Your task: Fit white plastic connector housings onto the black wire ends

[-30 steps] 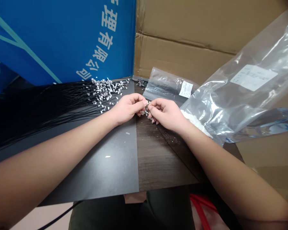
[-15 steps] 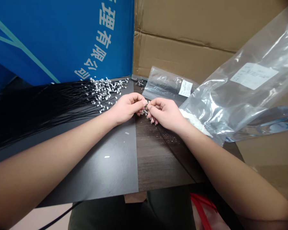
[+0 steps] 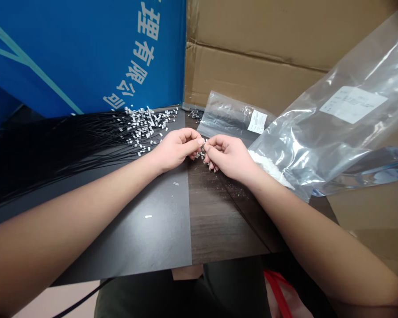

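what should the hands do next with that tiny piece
Probably the right hand should let go so the left hand can lay the tiny piece with the white-tipped black wires, since both hands pinch it and that fanned bundle lies just past the left hand.

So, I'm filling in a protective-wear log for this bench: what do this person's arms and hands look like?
The left hand and right hand are bare, with no gloves or rings visible. The left forearm and right forearm show no sleeves, watch or bracelet.
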A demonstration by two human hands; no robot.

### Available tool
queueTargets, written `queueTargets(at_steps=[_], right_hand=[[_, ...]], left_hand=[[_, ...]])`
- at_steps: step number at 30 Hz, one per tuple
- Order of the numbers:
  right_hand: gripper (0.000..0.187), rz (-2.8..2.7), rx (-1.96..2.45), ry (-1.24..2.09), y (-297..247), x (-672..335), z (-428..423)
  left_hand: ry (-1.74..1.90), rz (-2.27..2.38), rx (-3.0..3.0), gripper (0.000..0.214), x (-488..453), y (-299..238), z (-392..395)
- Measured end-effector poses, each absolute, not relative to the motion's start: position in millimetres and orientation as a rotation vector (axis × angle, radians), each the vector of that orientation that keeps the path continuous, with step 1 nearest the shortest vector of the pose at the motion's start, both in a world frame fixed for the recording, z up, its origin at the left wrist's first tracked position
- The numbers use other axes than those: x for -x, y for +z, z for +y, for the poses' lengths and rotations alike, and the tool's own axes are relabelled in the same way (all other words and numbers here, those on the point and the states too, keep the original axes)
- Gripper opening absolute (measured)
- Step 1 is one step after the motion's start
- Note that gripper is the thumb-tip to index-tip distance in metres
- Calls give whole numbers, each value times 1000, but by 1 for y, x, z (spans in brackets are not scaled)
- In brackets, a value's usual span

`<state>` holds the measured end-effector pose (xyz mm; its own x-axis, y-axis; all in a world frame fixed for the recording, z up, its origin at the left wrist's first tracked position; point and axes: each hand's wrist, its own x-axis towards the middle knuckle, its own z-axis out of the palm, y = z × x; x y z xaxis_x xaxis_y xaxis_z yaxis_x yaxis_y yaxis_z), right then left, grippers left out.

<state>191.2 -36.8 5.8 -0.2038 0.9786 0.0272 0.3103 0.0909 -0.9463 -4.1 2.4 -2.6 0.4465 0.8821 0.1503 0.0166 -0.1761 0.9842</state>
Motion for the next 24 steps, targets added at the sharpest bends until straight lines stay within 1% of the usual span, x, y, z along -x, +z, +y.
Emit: queueTargets(at_steps=[13, 24], right_hand=[[11, -1605, 1313, 1131, 8, -189, -38], [8, -1564, 1318, 1135, 9, -188, -39]], left_hand=[[947, 816, -1569, 21, 4, -4, 2], [945, 831, -1600, 20, 4, -3, 1]])
